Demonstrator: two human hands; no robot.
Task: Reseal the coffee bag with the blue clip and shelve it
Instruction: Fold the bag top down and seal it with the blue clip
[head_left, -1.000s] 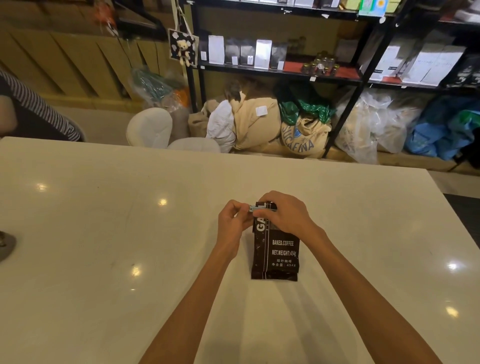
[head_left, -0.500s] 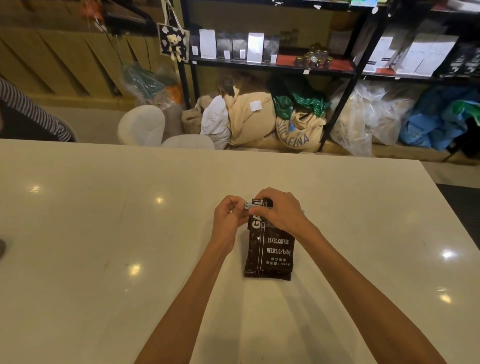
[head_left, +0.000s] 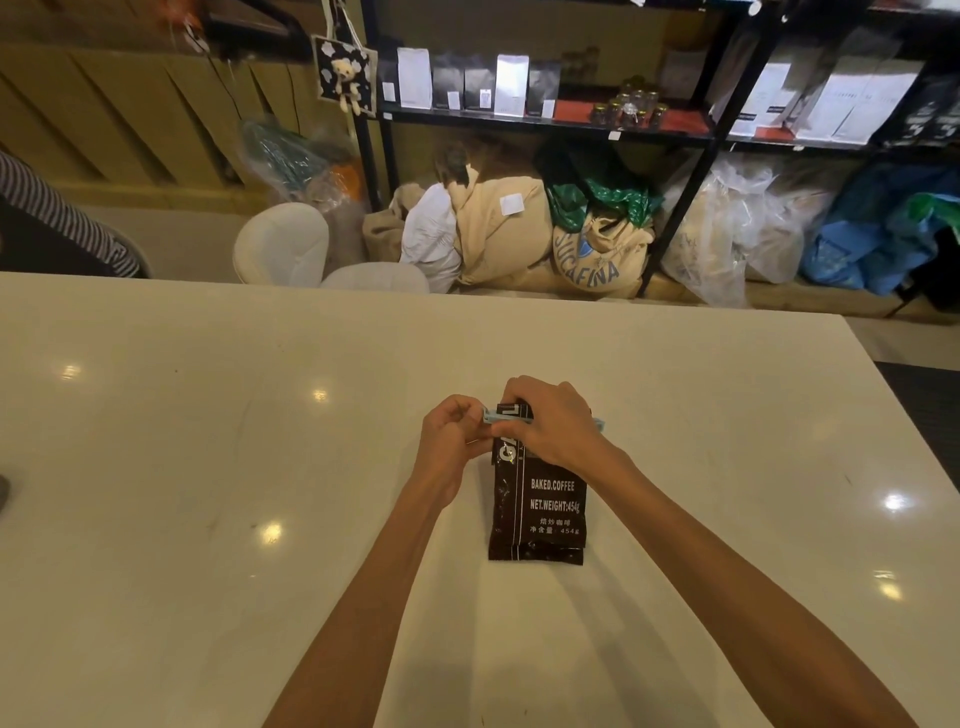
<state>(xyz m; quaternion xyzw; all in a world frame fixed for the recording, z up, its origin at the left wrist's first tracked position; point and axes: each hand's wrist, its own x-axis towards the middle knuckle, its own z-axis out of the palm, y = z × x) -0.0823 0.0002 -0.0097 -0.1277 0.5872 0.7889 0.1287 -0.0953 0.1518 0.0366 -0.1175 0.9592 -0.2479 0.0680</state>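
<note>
A dark brown coffee bag (head_left: 540, 512) printed "BAKED.COFFEE" stands on the white table (head_left: 208, 467), a little right of centre. A light blue clip (head_left: 501, 417) lies across the bag's folded top, with its far end poking out to the right of my right hand. My right hand (head_left: 553, 423) covers the bag's top and presses on the clip. My left hand (head_left: 452, 434) pinches the clip's left end. Most of the clip is hidden under my fingers.
Beyond the table's far edge stands a black metal shelf (head_left: 545, 122) with white and dark coffee bags and small jars. Burlap sacks (head_left: 597, 254) and plastic bags lie under it. Two white chairs (head_left: 283, 247) and a person's striped sleeve (head_left: 62, 218) sit at the left.
Both hands stay on the bag's top. The clip now shows further across the fold, with its right end visible past my right hand.
</note>
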